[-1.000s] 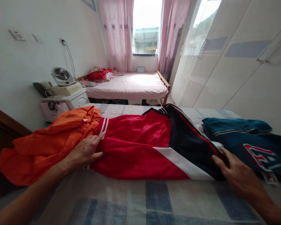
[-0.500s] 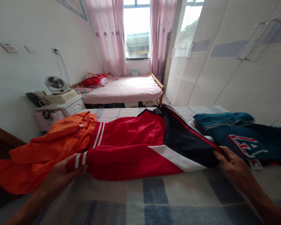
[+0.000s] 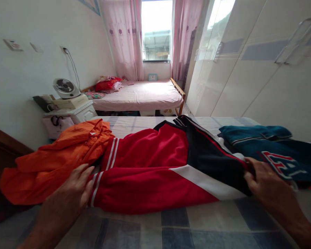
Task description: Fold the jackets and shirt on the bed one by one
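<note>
Jacket (image 3: 147, 148) spread out, seemingly not yet folded. Left hand (image 3: 71, 192) half-curled at cuff (image 3: 97, 186), grip unclear; right hand (image 3: 266, 183) pinching black shoulder (image 3: 220, 169). Teal garment (image 3: 251, 138) right of jacket.

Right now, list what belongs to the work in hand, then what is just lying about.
In the work:
red, black and white top
left hand, at its striped cuff
right hand, on its black part

Apparently lying about:
orange garment and teal garment, either side of that top
fan
pink bag
</note>
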Demonstrator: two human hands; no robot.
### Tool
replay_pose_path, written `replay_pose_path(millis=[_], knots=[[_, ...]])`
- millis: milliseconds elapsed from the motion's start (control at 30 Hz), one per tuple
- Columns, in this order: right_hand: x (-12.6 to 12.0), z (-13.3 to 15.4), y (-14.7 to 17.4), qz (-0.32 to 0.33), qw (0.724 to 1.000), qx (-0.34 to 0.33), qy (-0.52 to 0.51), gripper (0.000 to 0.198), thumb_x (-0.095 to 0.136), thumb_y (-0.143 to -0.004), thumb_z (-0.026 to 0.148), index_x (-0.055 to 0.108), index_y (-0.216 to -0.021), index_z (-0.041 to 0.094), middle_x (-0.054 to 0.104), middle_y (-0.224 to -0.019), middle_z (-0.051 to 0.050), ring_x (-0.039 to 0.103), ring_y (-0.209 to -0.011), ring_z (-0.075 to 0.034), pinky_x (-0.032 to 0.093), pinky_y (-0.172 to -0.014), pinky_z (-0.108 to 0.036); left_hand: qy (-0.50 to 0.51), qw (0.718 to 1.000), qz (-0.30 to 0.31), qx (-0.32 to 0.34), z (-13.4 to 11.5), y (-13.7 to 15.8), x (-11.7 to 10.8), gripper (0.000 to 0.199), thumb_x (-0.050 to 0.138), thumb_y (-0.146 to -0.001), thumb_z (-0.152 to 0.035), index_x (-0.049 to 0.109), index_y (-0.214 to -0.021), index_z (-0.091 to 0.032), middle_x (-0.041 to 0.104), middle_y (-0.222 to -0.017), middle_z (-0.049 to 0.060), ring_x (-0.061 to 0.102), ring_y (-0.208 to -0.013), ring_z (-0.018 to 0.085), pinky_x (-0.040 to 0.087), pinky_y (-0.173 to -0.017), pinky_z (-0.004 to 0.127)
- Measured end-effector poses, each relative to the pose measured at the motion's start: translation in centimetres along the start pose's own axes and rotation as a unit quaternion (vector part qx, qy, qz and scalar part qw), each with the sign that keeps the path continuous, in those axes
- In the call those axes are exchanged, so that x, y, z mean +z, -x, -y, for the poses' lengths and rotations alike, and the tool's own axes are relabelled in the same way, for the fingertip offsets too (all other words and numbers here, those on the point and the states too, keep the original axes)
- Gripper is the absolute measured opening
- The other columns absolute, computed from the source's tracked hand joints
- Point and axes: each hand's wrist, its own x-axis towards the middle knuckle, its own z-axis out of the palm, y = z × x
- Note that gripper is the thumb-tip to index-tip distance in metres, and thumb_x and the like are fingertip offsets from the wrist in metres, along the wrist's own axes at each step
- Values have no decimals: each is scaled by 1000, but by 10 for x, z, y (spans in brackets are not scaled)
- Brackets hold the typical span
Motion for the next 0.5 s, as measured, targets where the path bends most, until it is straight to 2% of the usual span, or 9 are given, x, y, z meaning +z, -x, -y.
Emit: replay_pose_path(millis=[67,100,200,300,400,500], knots=[[-4,18,-2,-75,995,-69,3,41,34,-88,37,48,-123,20,59,-118,-14,58,-107,-30,45,-88,-42,-19,1000,-22,11,-13,-20,-12,53,25,-88,-36,50,-125,-8,48,-136,19,46,-126,32,40,-103,45],[-4,27,-3,-85,990,-107,-16,39,35,-89,36,49,-122,20,59,-119,-14,56,-110,-29,43,-93,-42,-31,999,-17,9,-18,-32,-15,53,24,-89,-36,50,-125,-5,50,-134,20,47,-125,31,39,-103,43],[4,52,-4,-53,972,-212,-79,34,41,-90,33,52,-120,21,58,-125,-10,52,-118,-25,39,-100,-42,-71,997,38,-17,-28,-70,-15,55,28,-90,-39,47,-127,-3,55,-125,22,55,-115,33,44,-94,42],[23,69,1,-18,953,-289,-88,35,46,-88,30,55,-121,22,57,-129,-9,49,-123,-26,41,-97,-42,-120,990,64,-34,-33,-95,-7,53,38,-88,-41,48,-126,-6,61,-113,21,60,-103,34,47,-84,42],[38,75,8,3,946,-313,-80,35,46,-88,30,58,-119,21,59,-128,-9,50,-122,-26,44,-92,-41,-122,990,73,-25,-39,-104,-3,53,40,-87,-43,46,-127,-9,65,-107,18,61,-101,32,47,-83,40],[43,75,11,9,949,-303,-83,35,45,-88,30,59,-119,19,60,-126,-10,53,-120,-25,45,-92,-41,-125,986,102,-37,-44,-104,-1,55,40,-87,-44,46,-125,-6,65,-105,21,61,-102,34,47,-83,41]])
